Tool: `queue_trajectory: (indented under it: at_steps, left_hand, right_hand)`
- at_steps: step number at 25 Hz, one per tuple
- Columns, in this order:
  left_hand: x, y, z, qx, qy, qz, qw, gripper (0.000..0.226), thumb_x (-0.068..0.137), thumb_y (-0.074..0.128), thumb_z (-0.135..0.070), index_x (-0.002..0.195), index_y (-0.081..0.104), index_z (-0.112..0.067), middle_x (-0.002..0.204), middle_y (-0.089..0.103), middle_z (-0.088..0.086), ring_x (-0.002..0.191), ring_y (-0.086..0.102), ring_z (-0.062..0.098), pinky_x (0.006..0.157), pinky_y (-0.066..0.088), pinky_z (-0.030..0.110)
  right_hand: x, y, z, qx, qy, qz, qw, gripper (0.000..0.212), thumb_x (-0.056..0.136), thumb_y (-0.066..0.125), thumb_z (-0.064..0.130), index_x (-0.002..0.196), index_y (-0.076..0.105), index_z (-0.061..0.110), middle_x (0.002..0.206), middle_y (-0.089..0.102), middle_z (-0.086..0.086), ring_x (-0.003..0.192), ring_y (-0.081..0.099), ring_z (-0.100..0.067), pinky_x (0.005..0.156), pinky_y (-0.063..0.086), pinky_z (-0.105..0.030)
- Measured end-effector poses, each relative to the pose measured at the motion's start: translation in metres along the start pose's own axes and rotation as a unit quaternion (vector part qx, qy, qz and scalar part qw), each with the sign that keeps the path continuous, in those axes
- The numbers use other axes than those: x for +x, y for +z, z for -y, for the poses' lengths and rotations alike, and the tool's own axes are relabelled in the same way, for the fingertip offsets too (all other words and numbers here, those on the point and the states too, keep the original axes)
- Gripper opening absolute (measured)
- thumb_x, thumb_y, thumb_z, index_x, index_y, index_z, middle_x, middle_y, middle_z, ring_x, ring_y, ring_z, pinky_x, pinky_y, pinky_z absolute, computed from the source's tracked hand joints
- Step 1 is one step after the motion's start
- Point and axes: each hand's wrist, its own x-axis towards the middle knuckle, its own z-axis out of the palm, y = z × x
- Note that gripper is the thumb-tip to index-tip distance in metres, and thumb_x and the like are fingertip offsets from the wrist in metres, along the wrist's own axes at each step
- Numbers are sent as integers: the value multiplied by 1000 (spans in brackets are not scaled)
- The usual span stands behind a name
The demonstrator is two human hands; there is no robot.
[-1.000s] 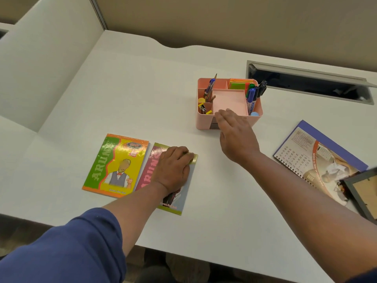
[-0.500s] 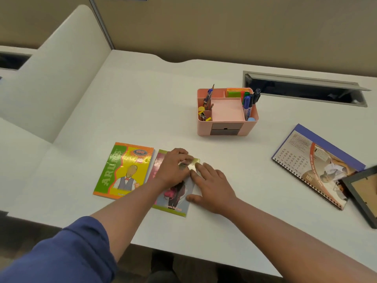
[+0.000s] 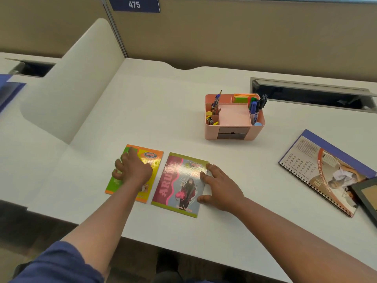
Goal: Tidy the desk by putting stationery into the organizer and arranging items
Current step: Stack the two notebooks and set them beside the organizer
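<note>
Two thin notebooks lie side by side near the front of the white desk (image 3: 163, 111). My left hand (image 3: 132, 170) rests on the green and orange notebook (image 3: 155, 160), fingers spread and loosely bent over its left part. The pink and blue notebook (image 3: 179, 184) lies to its right; my right hand (image 3: 220, 186) touches its right edge with straight fingers. Behind them stands the pink organizer (image 3: 234, 131), holding markers, a pencil, sticky notes and small yellow items; its middle compartment is bare.
A spiral-bound calendar (image 3: 326, 168) lies at the right, with a dark picture frame (image 3: 367, 197) overlapping its lower corner. A cable slot (image 3: 310, 94) opens behind the organizer. A white divider panel (image 3: 71, 82) stands at the left.
My left hand has moved off the pink notebook onto the green one. My right hand stays at the pink notebook's right edge. The camera has tilted up.
</note>
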Motion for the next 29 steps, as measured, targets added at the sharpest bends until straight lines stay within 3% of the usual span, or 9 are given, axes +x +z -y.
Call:
queue_trajectory:
  at_steps: [2, 4, 7, 12, 17, 24, 26, 29]
  left_hand:
    - [10, -7, 5, 19, -45, 46, 998, 94, 74, 75, -49, 146, 23, -21, 148, 35, 12, 136, 32, 39, 107, 28, 56]
    - [17, -11, 7, 25, -82, 69, 994, 101, 66, 79, -60, 142, 29, -17, 142, 37, 14, 131, 38, 38, 103, 33, 53]
    - [23, -16, 6, 38, -92, 71, 993, 99, 60, 84, -63, 132, 38, -13, 133, 39, 15, 127, 40, 36, 97, 36, 49]
    - [28, -20, 9, 20, -84, 75, 993, 111, 51, 89, -64, 134, 36, -12, 136, 39, 15, 130, 38, 36, 95, 38, 51]
    - [28, -21, 10, 19, -52, 74, 996, 124, 40, 94, -61, 134, 31, -11, 136, 37, 17, 129, 37, 37, 94, 40, 52]
    - [25, -19, -2, 43, -27, 115, 992, 115, 57, 91, -53, 143, 25, -12, 141, 31, 16, 133, 32, 38, 99, 43, 50]
    - [17, -19, -16, 56, 9, 103, 993, 107, 63, 87, -39, 145, 21, -17, 145, 25, 13, 135, 29, 37, 101, 40, 53]
    - [1, -13, -45, 72, 126, 69, 987, 97, 71, 76, -30, 150, 20, -20, 154, 18, 11, 140, 25, 36, 109, 32, 53]
  right_hand:
    - [0, -2, 2, 21, 12, 2, 1000, 89, 81, 70, 60, 155, 31, 29, 168, 2, -1, 154, 3, -17, 122, 22, -35]
    - [-1, -5, 4, 35, 20, 1, 999, 90, 80, 73, 58, 154, 33, 28, 168, 2, -1, 154, 4, -17, 122, 23, -33]
    - [-1, -6, 6, 44, 26, -2, 999, 90, 78, 75, 57, 154, 35, 28, 168, 3, -2, 154, 5, -16, 120, 22, -32]
    - [-2, -5, 7, 44, 31, -6, 999, 90, 79, 75, 57, 154, 34, 29, 168, 3, 0, 154, 5, -16, 121, 21, -33]
    - [-2, -3, 7, 44, 32, -9, 998, 91, 80, 73, 58, 155, 32, 29, 168, 4, -1, 154, 5, -17, 122, 19, -33]
    - [-2, -4, 1, 40, 31, 0, 999, 88, 80, 73, 58, 154, 32, 31, 168, 4, 1, 154, 8, -17, 120, 24, -35]
    - [0, -7, -2, 63, 40, -1, 997, 84, 82, 72, 55, 153, 32, 32, 168, 9, 2, 153, 13, -18, 119, 27, -36]
    - [3, -19, -10, 128, 60, -62, 988, 75, 89, 68, 48, 152, 35, 26, 164, 23, 1, 149, 24, -20, 119, 28, -36]
